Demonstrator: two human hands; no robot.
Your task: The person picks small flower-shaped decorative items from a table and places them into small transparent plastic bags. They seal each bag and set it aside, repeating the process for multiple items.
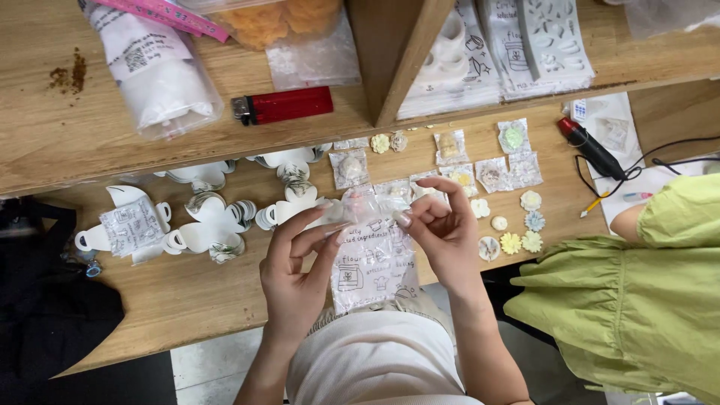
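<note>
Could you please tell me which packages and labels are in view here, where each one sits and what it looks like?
Clear printed bag: between left hand and right hand, black drawings.
Bagged white roll: upper shelf left, printed label.
Small clear packets: on table, pale flower pieces inside.
Stacked printed bags: shelf right, white.

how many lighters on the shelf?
1. The red lighter lies flat on the upper wooden shelf, between the rolled white bag stack and the upright divider. Others may be hidden.
</note>
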